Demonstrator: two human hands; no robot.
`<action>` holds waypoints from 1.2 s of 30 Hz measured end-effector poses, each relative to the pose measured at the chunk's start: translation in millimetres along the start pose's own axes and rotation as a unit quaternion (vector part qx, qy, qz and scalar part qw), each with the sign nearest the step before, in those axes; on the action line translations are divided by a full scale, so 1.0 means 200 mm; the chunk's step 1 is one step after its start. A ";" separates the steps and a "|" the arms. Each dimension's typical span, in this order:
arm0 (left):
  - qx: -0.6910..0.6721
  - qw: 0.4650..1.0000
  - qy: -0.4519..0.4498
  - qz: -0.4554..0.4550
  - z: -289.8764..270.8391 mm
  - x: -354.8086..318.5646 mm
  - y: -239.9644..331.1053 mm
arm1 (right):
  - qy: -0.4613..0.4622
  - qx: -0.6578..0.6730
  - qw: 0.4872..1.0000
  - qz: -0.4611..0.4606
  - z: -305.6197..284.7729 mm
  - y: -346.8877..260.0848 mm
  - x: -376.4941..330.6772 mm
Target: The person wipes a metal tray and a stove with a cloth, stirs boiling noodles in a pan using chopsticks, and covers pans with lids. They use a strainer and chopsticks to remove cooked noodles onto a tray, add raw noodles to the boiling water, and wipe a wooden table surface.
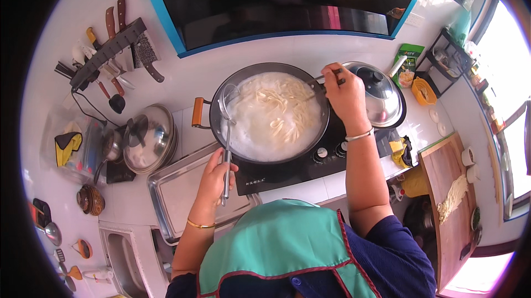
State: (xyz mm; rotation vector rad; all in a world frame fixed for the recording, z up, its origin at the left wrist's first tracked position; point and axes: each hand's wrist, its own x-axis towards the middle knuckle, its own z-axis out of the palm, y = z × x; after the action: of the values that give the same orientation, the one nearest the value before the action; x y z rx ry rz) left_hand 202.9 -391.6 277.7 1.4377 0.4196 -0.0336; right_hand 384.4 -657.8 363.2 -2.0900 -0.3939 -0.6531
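A large dark wok [213, 111] stands on the black stove, full of white, foamy liquid and pale noodles [282, 107]. My left hand [214, 179] is closed round the steel handle of a long-handled ladle [226, 171]. The ladle's round head leans inside the wok's left wall, partly in the foam; whether it is solid or mesh I cannot tell. Above the wok's right rim, my right hand [345, 96] grips what look like chopsticks [317, 94]. Their dark upper ends stick out by my fingers, and their lower part points into the noodles.
A pan with a domed lid [381, 99] sits close right of the wok. Stove knobs [321, 155] are at the front. A steel tray [166, 187] lies front left, with lidded pans [148, 137] beyond. Knives hang on a wall rack [108, 52]. Dough strips [453, 198] lie on a wooden board [451, 242].
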 end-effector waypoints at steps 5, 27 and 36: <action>-0.190 0.980 -0.021 -0.061 0.08 0.00 0.05 | 0.051 -0.074 0.996 0.023 0.12 0.11 0.11; -0.399 0.897 -0.086 -0.172 -0.02 0.22 0.05 | -0.142 0.311 0.906 0.248 0.66 0.10 0.16; -0.416 0.886 -0.104 -0.178 -0.06 0.19 0.03 | -0.128 0.161 0.959 0.197 0.05 0.09 -0.01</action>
State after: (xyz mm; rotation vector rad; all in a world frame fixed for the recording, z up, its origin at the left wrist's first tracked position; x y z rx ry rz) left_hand 237.1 -371.2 271.3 0.4873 0.4398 -0.2702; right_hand 394.2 -659.6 345.0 -1.8650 -0.1979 -0.0731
